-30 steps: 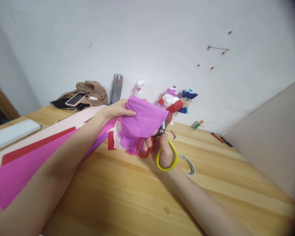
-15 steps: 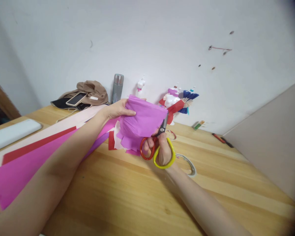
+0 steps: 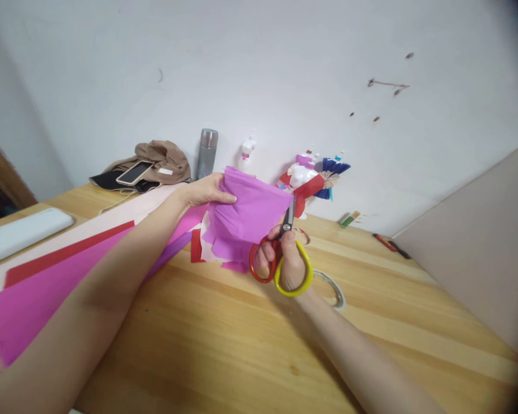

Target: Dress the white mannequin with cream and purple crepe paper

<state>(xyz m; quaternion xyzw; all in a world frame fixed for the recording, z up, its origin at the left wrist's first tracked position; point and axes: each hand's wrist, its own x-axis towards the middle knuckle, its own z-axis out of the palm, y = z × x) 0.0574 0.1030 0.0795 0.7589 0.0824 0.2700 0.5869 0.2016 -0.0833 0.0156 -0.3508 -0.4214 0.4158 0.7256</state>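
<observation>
One pair of scissors [image 3: 287, 227] points from the right hand [image 3: 290, 257] toward the wall [image 3: 285, 75].

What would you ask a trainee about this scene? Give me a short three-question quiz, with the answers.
1. Which thing is in the person's right hand?
A) a phone
B) a pair of scissors
C) a roll of tape

2. True or false: the left hand holds a purple sheet, while a grey flask stands upright near the wall.

3. Fill in the blank: the scissors have one red handle and one ____ handle.

Key: 1. B; 2. True; 3. yellow
</observation>
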